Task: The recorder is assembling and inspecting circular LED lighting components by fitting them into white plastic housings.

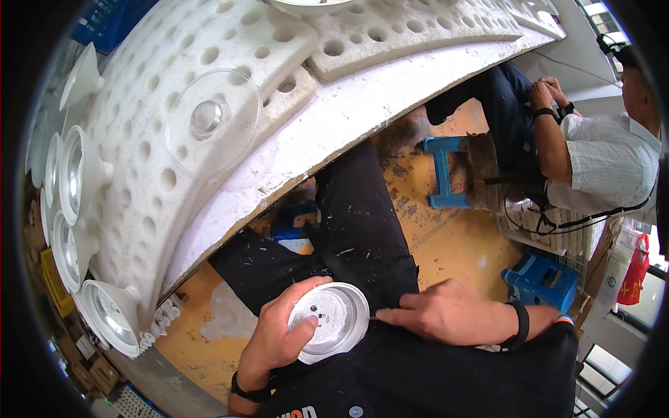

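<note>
Fitting step, by the look of it: left hand [279, 338] gripping white lamp housing [329, 322] at lower centre, over the lap. Right hand [446, 313] narrowed, fingertips at its rim. Next: steady pinching, careful alignment.

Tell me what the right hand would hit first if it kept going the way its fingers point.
The right hand points toward the person's left, fingertips almost at the rim of the round white lamp housing held in the left hand. It would likely meet that rim first, though depth is hard to judge.
</note>
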